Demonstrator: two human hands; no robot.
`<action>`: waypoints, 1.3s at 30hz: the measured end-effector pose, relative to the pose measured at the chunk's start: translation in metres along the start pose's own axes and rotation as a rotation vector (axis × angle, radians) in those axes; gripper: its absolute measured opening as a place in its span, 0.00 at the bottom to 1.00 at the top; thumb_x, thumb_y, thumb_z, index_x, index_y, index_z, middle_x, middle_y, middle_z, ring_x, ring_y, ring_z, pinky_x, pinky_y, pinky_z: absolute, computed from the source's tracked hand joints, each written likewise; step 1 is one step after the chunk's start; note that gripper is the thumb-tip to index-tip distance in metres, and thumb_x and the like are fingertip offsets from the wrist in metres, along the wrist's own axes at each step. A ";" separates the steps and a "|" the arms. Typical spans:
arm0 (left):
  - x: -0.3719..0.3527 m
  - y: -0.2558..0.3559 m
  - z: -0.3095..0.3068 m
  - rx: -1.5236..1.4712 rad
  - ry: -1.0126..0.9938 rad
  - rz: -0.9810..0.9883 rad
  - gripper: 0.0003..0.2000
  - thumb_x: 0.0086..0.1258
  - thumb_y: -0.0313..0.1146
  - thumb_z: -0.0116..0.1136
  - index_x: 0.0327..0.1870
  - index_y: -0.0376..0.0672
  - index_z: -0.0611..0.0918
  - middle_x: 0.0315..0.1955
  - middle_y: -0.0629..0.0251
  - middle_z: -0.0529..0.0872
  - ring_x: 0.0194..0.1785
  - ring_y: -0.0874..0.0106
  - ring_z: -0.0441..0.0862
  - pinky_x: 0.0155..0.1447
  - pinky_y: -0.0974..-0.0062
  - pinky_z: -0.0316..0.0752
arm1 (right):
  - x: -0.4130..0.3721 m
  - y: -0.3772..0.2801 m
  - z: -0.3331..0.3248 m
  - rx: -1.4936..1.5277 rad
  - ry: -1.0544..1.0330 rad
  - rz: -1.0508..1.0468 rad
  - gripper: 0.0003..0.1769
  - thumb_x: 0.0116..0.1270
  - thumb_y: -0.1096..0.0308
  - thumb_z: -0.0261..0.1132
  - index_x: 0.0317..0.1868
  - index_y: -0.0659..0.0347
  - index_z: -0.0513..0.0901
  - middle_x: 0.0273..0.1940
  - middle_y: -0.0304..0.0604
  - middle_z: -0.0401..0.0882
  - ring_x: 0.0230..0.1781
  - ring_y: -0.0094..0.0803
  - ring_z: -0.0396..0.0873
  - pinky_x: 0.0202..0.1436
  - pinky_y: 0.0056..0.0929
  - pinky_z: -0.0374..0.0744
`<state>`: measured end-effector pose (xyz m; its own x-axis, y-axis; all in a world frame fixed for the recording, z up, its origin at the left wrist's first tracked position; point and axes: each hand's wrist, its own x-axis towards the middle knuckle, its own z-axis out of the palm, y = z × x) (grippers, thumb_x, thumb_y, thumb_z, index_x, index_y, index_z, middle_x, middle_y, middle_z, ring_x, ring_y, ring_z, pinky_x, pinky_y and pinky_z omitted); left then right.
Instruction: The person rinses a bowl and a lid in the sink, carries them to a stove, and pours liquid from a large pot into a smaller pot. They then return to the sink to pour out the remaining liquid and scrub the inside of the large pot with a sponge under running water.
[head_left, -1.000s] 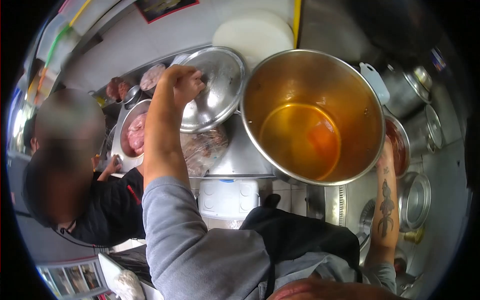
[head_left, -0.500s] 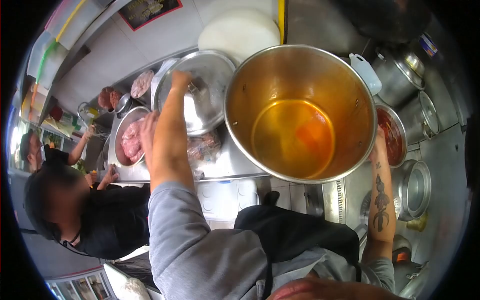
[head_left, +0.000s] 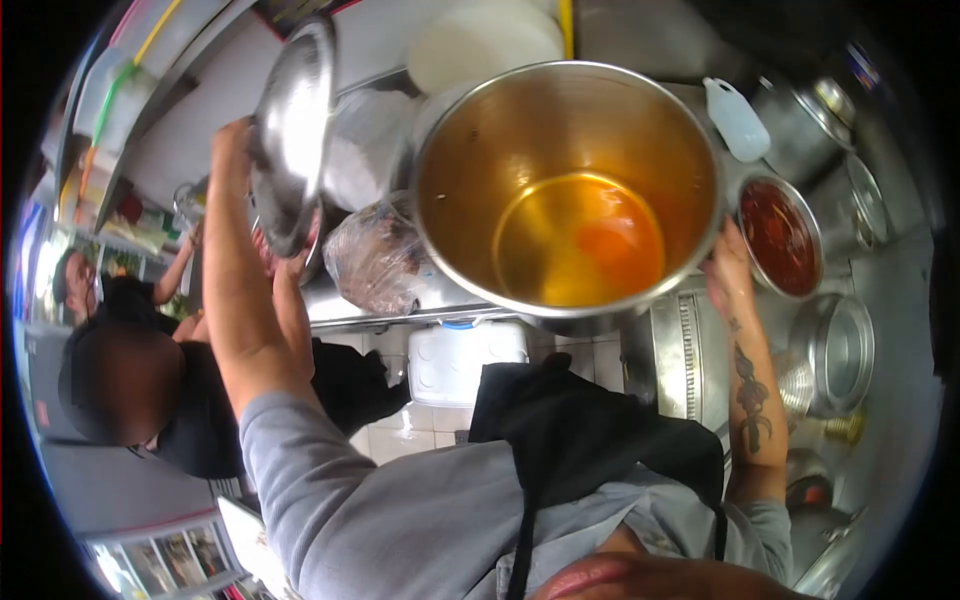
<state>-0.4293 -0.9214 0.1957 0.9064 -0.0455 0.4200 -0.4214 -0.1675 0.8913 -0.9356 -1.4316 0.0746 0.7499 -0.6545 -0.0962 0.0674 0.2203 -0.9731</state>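
Holding the steel lid (head_left: 295, 120) tilted on edge above the bench (head_left: 440, 305), the left hand (head_left: 232, 150) keeps a closed grip on its rim, left of the stockpot (head_left: 470, 130). The right hand (head_left: 728, 268) grips the stockpot rim. The stockpot contains shallow amber liquid with an orange patch. The adjacent bowl (head_left: 819, 245) contains red sauce. Judgement: any set-down requires a flat, free spot.

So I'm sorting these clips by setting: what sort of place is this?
Most likely a restaurant or other commercial kitchen: a very large steel stockpot of amber broth, lidded steel pots beside it, a stainless counter, and the left hand holding a wide steel lid.
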 end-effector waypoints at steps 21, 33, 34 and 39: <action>-0.130 0.252 0.263 0.383 -0.504 0.108 0.12 0.65 0.37 0.58 0.43 0.39 0.80 0.24 0.72 0.75 0.28 0.79 0.69 0.32 0.80 0.64 | -0.073 0.036 0.011 0.252 -0.302 0.329 0.16 0.69 0.67 0.55 0.55 0.58 0.67 0.32 0.39 0.74 0.29 0.27 0.76 0.32 0.34 0.83; -0.170 0.293 0.344 0.308 -0.653 0.113 0.09 0.65 0.34 0.58 0.42 0.39 0.79 0.24 0.73 0.75 0.27 0.80 0.69 0.31 0.82 0.64 | -0.079 0.050 0.054 0.326 -0.466 0.250 0.28 0.72 0.64 0.55 0.65 0.58 0.52 0.36 0.48 0.76 0.30 0.35 0.81 0.32 0.36 0.85; -0.175 0.296 0.353 0.346 -0.669 0.131 0.09 0.65 0.34 0.58 0.42 0.39 0.78 0.24 0.73 0.75 0.27 0.80 0.69 0.31 0.82 0.64 | -0.079 0.052 0.052 0.341 -0.478 0.222 0.31 0.71 0.64 0.56 0.67 0.59 0.50 0.35 0.48 0.77 0.30 0.35 0.81 0.32 0.36 0.85; -0.196 0.301 0.391 0.274 -0.697 0.112 0.11 0.67 0.36 0.57 0.46 0.41 0.77 0.25 0.75 0.73 0.27 0.82 0.68 0.31 0.83 0.62 | -0.082 0.045 0.035 0.254 -0.559 0.291 0.44 0.70 0.63 0.59 0.72 0.61 0.37 0.34 0.48 0.79 0.26 0.32 0.81 0.28 0.30 0.83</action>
<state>-0.7220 -1.3478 0.3144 0.7056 -0.6739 0.2192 -0.5725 -0.3598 0.7368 -0.9710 -1.3422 0.0459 0.9838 -0.0854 -0.1574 -0.0873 0.5386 -0.8381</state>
